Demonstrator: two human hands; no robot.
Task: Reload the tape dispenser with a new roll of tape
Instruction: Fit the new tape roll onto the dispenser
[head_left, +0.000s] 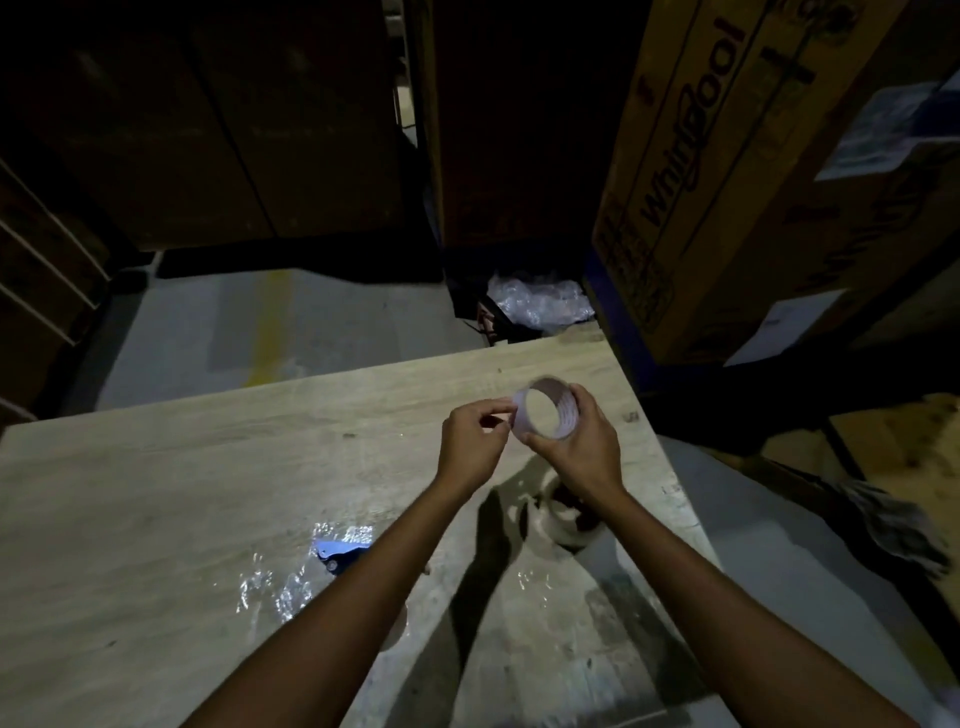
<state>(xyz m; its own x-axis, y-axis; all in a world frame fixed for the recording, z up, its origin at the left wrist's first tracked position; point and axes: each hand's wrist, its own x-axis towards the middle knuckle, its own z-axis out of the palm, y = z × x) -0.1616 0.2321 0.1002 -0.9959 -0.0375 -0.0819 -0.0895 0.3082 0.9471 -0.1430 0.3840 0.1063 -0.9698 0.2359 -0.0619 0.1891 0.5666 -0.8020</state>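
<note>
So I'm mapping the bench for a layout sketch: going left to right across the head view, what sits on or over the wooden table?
Crinkled clear plastic wrap → small blue plastic piece → left hand → white cardboard tape roll → right hand.

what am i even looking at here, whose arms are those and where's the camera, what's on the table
There is no machine here. One camera sits on a person's head, looking forward and down, so the two bare arms are the wearer's own. The right hand holds a tape roll above a wooden table, with its hole facing the camera. The left hand pinches at the roll's left edge, probably picking at the loose tape end, though blur hides it. On the table lie some crinkled clear plastic and a blue thing half hidden by the left arm, perhaps the dispenser. Another round thing sits in shadow under the right wrist. Cardboard boxes stand behind.
</note>
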